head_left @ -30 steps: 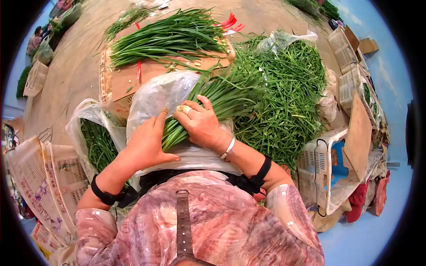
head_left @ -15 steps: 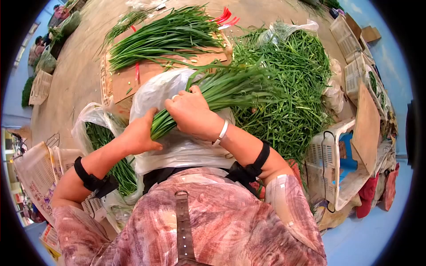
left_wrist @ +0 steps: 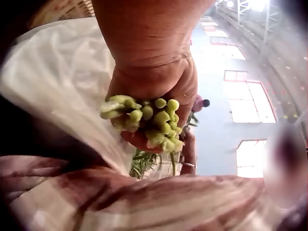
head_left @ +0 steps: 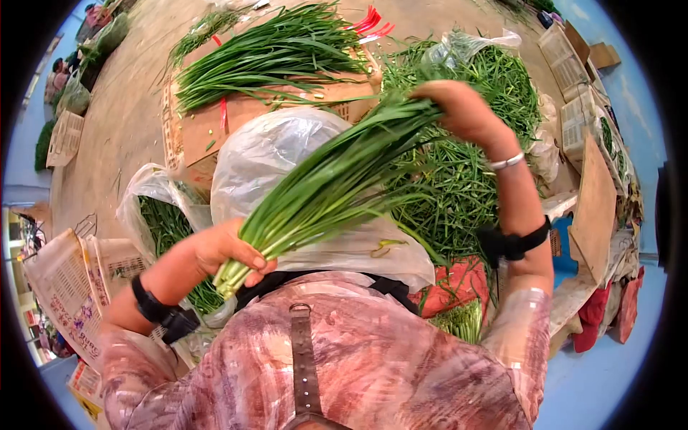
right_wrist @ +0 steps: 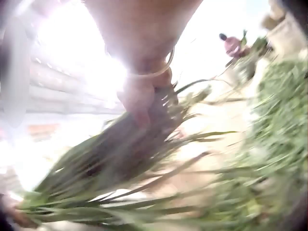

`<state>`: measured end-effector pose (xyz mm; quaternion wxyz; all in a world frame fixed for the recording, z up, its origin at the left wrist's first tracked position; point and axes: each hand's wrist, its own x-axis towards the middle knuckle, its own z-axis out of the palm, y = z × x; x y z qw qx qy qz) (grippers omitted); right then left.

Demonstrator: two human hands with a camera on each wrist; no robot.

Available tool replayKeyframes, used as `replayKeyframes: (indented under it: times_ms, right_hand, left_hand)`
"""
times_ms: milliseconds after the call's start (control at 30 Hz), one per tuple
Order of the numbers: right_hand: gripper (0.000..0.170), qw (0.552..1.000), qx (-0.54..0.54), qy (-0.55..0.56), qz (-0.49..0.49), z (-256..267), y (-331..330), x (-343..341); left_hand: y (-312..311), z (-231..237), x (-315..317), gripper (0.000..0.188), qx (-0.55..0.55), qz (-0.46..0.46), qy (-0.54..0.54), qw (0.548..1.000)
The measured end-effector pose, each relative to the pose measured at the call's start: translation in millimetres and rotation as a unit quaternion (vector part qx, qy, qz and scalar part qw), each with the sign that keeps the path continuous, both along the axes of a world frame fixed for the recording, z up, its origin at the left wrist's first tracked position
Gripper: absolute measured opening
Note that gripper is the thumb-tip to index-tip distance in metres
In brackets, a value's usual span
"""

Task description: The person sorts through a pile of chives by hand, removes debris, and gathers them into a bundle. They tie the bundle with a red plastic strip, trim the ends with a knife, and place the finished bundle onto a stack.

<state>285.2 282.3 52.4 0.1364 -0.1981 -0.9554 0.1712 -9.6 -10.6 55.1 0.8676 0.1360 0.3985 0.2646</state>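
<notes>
A long bunch of garlic chives (head_left: 337, 175) slants across the front of the body in the head view. My left hand (head_left: 231, 249) grips its pale stalk ends, thumb across them. The cut ends (left_wrist: 161, 118) poke out of that fist in the left wrist view. At the leafy end, my right hand (head_left: 464, 115) is raised and curled over the leaves; the thumb lies along them in the right wrist view. Loose leaf tips hang out beside the bunch. Under it, white plastic sheeting (head_left: 276, 147) covers the lap, with a yellowed leaf scrap (head_left: 387, 247) on it.
Tied chives (head_left: 265, 61) lie on a cardboard-topped crate (head_left: 204, 136) ahead, with red ties (head_left: 373, 21) beside them. A big heap of loose leaves (head_left: 459, 193) rises at right. An open plastic bag of greens (head_left: 161, 222) stands at left, near stacked crates (head_left: 68, 287).
The right hand has moved from the stalks out to the leaf tips, up and right. The left hand now grips the stalk ends, lower down, and the bunch lies stretched between both hands.
</notes>
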Motion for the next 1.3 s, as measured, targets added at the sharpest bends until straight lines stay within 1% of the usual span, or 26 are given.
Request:
replayKeyframes:
  times_ms: [33,67,100,133,167,267,367,400,467,533,567,600,667,733,800,833,867,933,967,1000,1067,1100,1167,1200,1233,1300]
  right_hand:
    - [0.039,0.993,-0.025,-0.008,-0.113,-20.9,23.6,37.0]
    - [0.031,0.940,0.105,-0.209,-0.249,-35.2,32.8,68.1]
    - [0.022,0.861,0.098,-0.368,-0.336,-36.9,35.1,89.6]
    - [0.027,0.857,0.071,-0.357,-0.365,-33.7,33.6,102.0]
    - [0.033,0.918,0.065,-0.182,-0.346,-45.1,31.0,122.4]
    - [0.038,0.907,0.075,-0.200,-0.363,-25.1,4.6,104.5]
    - [0.040,0.970,0.007,-0.015,-0.241,-1.7,-41.2,57.1]
    - [0.043,0.982,-0.020,0.035,-0.186,6.0,-58.2,39.4]
    - [0.052,0.990,-0.091,0.093,-0.049,27.8,-97.5,-4.4]
    - [0.074,0.981,-0.091,0.125,0.116,29.0,-130.8,-46.9]
    - [0.083,0.980,-0.089,0.096,0.153,23.7,-150.3,-71.3]
    - [0.090,0.964,-0.095,0.129,0.214,19.4,-164.7,-88.6]
    - [0.100,0.952,-0.115,0.050,0.281,21.5,-181.2,-113.6]
    - [0.102,0.958,-0.095,0.011,0.269,1.6,-183.7,-131.2]
    - [0.101,0.954,-0.085,0.005,0.286,0.0,-182.1,-133.6]
    - [0.100,0.950,-0.079,-0.001,0.302,-0.9,-181.1,-134.2]
    - [0.100,0.947,-0.074,-0.004,0.312,-3.3,-179.9,-133.6]
    - [0.096,0.965,-0.072,-0.005,0.253,-8.5,-172.5,-133.3]
    - [0.092,0.968,-0.057,0.000,0.244,-11.8,-169.7,-133.6]
    - [0.092,0.963,-0.046,0.004,0.267,-16.6,-172.1,-137.6]
    - [0.083,0.975,-0.004,0.011,0.223,-25.8,-174.3,-139.8]
    - [0.083,0.971,0.004,0.010,0.237,-28.2,-174.8,-140.5]
    - [0.064,0.979,-0.025,0.022,0.200,-31.8,-176.3,-141.2]
    - [0.064,0.978,-0.021,0.020,0.208,-30.6,-175.1,-141.8]
    - [0.056,0.981,-0.013,0.019,0.193,-27.4,-172.2,-142.2]
    - [0.038,0.985,0.021,0.036,0.169,-16.9,-164.3,-146.7]
  left_hand:
    - [-8.6,-17.1,0.6,0.043,-0.040,0.035,-0.033,0.998]
    - [-16.7,-26.4,1.7,0.043,-0.081,0.072,-0.068,0.992]
    - [-19.1,-27.1,6.3,0.046,-0.093,0.082,-0.086,0.989]
    - [-20.0,-27.4,12.1,0.049,-0.109,0.093,-0.104,0.984]
    - [-21.1,-26.7,14.4,0.051,-0.120,0.102,-0.105,0.982]
    - [-18.5,-29.3,13.9,0.052,-0.146,0.101,-0.123,0.976]
    - [-16.5,-27.1,9.1,0.048,-0.161,0.096,-0.173,0.967]
    - [-15.9,-25.9,8.8,0.044,-0.173,0.091,-0.210,0.958]
    - [-16.6,-24.9,10.0,0.044,-0.158,0.099,-0.214,0.959]
    - [-15.2,-24.0,11.3,0.041,-0.171,0.088,-0.205,0.960]
    - [-14.2,-23.9,12.4,0.036,-0.173,0.083,-0.216,0.957]
    - [-14.1,-23.8,12.5,0.036,-0.167,0.081,-0.216,0.959]
    - [-16.2,-24.3,8.5,0.032,-0.153,0.079,-0.217,0.961]
    - [-16.6,-21.5,-0.6,0.029,-0.167,0.057,-0.208,0.962]
    - [-16.1,-6.7,-5.8,0.033,-0.113,0.031,-0.077,0.990]
    - [-15.4,-0.1,-6.6,0.033,-0.133,0.034,-0.070,0.988]
    - [-15.3,-0.7,-8.6,0.033,-0.128,0.043,-0.072,0.988]
    - [-16.9,-2.9,-15.9,0.034,-0.100,0.011,-0.076,0.992]
    - [-17.6,-11.2,-21.3,0.029,-0.103,-0.003,-0.115,0.988]
    - [-16.8,-11.2,-21.8,0.027,-0.096,-0.001,-0.115,0.989]
    - [-17.6,-21.9,-24.0,0.025,-0.066,-0.010,-0.142,0.988]
    - [-15.8,-21.5,-25.2,0.024,-0.063,-0.017,-0.134,0.989]
    - [-11.1,-20.8,-28.0,0.023,-0.054,-0.028,-0.133,0.989]
    - [-7.7,-22.8,-30.4,0.022,-0.040,-0.042,-0.142,0.988]
    - [-2.5,-24.0,-32.7,0.022,-0.034,-0.035,-0.143,0.988]
    - [9.9,-25.0,-37.8,0.025,0.023,-0.078,-0.166,0.983]
